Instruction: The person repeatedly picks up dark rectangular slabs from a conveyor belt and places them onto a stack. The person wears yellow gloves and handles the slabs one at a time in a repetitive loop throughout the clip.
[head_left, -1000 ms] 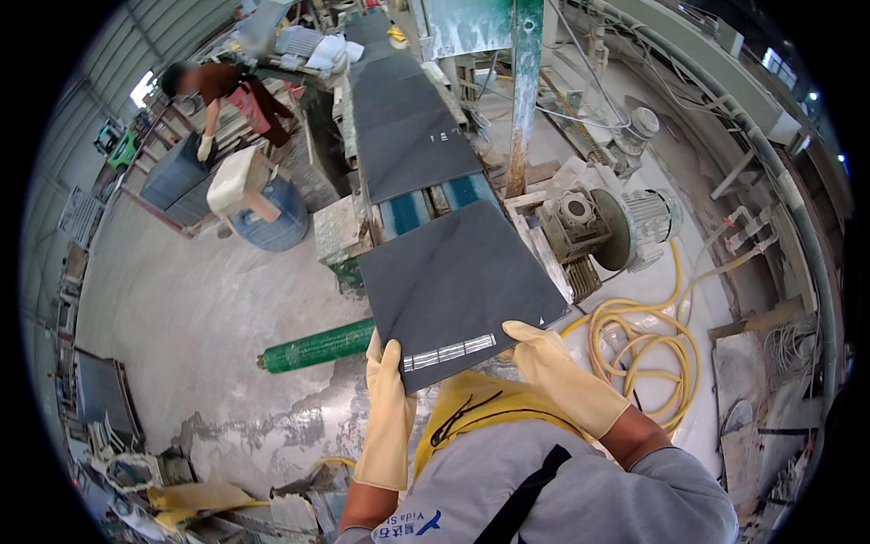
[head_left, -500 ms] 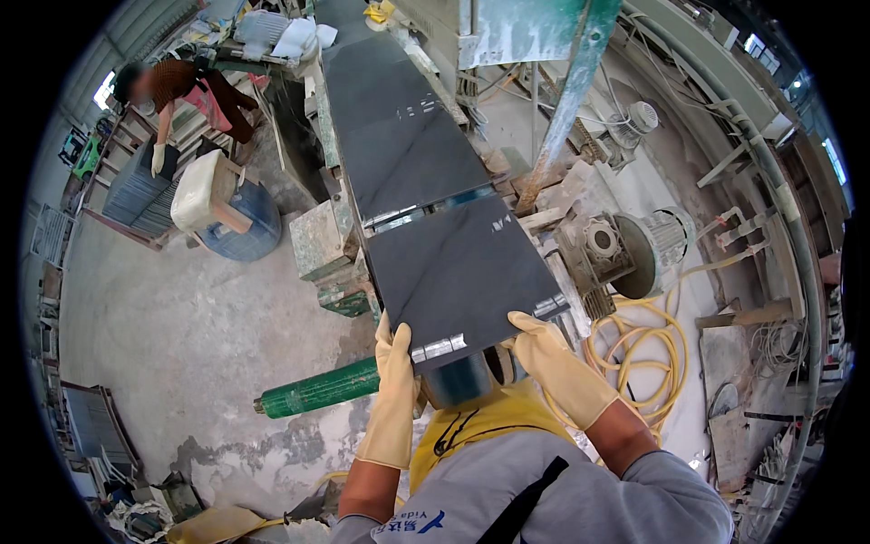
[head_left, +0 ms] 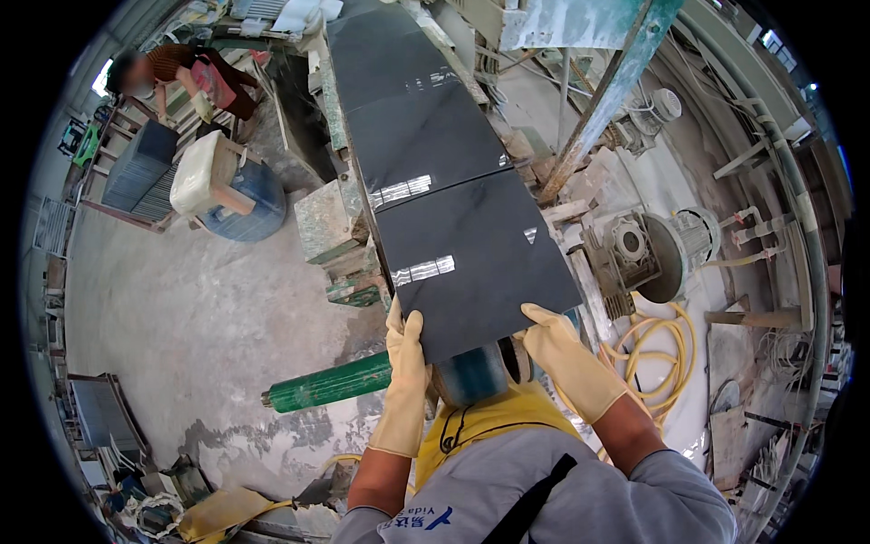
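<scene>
A dark grey, polished stone slab point(head_left: 485, 276) lies at the near end of a conveyor line. My left hand point(head_left: 407, 349), in a cream rubber glove, grips its near left corner with the thumb on top. The gloved right hand point(head_left: 557, 349) grips the near right corner the same way; the fingers of both hands are partly hidden under the slab. Directly beyond, a second dark slab point(head_left: 421, 136) meets its far edge along a thin seam. Below the near edge shows a blue conveyor roller point(head_left: 471, 374), close to my yellow apron point(head_left: 498, 412).
A green ribbed roller point(head_left: 331, 383) sticks out to the left. At right stand a motor point(head_left: 693, 240) and a coiled yellow hose point(head_left: 666, 349). A co-worker point(head_left: 177, 77) bends over stacked slabs point(head_left: 140, 168) at far left, near a blue barrel point(head_left: 245, 208).
The gap between the two slabs has closed to a thin seam as the far slab came nearer. My hands keep their grip on the near slab. The co-worker's hand has lifted off the stack.
</scene>
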